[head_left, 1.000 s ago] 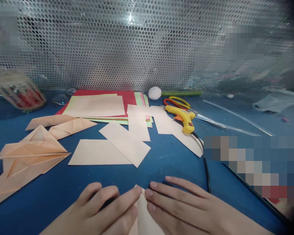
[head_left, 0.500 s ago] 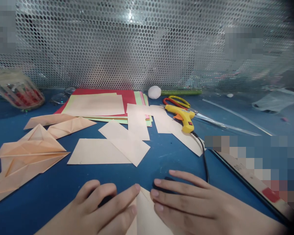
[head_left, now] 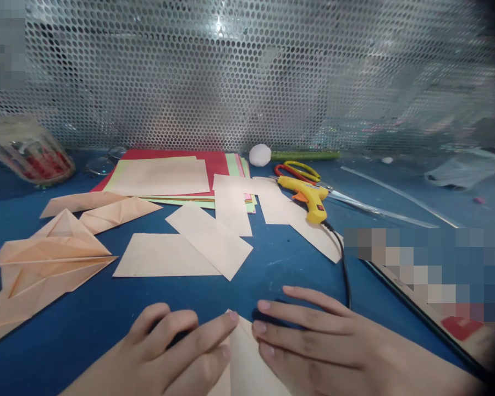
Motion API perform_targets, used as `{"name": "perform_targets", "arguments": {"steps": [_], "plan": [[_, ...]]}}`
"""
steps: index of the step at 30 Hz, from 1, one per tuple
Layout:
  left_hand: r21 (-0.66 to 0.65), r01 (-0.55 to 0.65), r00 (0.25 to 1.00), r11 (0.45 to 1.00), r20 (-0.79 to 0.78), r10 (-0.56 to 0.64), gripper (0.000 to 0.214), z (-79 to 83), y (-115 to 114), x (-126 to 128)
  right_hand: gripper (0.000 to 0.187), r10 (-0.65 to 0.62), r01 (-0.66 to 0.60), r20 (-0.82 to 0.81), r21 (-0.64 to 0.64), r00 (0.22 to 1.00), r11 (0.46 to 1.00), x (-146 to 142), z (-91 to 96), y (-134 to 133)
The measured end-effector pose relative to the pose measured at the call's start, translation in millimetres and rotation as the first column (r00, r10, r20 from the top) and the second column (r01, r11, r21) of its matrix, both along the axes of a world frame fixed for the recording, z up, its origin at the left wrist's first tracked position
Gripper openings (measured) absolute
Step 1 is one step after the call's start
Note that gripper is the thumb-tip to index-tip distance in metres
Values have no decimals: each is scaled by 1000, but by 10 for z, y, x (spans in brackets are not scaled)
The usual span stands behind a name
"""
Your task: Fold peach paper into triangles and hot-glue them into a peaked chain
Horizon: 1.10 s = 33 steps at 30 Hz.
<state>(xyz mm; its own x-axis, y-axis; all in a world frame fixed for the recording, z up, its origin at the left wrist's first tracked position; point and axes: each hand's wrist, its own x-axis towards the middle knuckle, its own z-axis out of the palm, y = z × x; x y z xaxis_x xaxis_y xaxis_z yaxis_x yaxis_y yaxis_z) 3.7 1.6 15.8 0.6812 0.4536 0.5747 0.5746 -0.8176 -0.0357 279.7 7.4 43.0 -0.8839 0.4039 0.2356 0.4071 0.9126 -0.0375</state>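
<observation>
A cream sheet of paper [head_left: 251, 363], folded to a point at its far end, lies between my hands at the bottom edge. Two fingertips of my left hand [head_left: 177, 346] press on its left side near the tip, while the other fingers curl and the thumb is hidden. My right hand [head_left: 325, 341] lies flat with its fingers stretched out, some of them touching the paper's right edge. Beyond my hands lie loose cream paper rectangles [head_left: 160, 256]. Folded peach paper pieces [head_left: 58, 247] sit to the left.
A yellow glue gun [head_left: 305, 195] rests on paper, its black cord [head_left: 344, 269] running towards my right hand. Behind it are scissors [head_left: 301, 171], a white ball [head_left: 259, 155] and stacked coloured paper [head_left: 169, 154]. A jar [head_left: 33, 148] stands left; a phone-like slab [head_left: 429, 319] lies right.
My left fingertips have shifted very slightly to the right over the paper's tip, which shows a little more. My right hand has barely moved.
</observation>
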Motion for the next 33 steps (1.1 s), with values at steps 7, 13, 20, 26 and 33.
{"name": "perform_targets", "arguments": {"steps": [7, 13, 20, 26, 33], "plan": [[63, -32, 996, 997, 85, 27, 36, -22, -16, 19, 39, 88, -89, -38, -27, 995, 996, 5, 77, 104], [-1, -41, 998, 999, 42, 41, 34, -60, -17, -17, 37, 133, -129, -98, 41, 986, 991, 18, -70, 112], [17, 8, 1000, 1000, 10, -8, 44, -14, 17, -16, 40, 62, -66, -298, -3, 953, 998, 38, -234, 29], [21, 64, 988, 998, -142, -61, 41, 96, 41, -98, 25, 35, -65, -159, -185, 987, 981, -65, -30, 69], [-9, 63, 986, 998, -152, -64, 41, 70, 24, -128, 31, 68, -77, -118, -73, 991, 994, -62, -72, 73]]}}
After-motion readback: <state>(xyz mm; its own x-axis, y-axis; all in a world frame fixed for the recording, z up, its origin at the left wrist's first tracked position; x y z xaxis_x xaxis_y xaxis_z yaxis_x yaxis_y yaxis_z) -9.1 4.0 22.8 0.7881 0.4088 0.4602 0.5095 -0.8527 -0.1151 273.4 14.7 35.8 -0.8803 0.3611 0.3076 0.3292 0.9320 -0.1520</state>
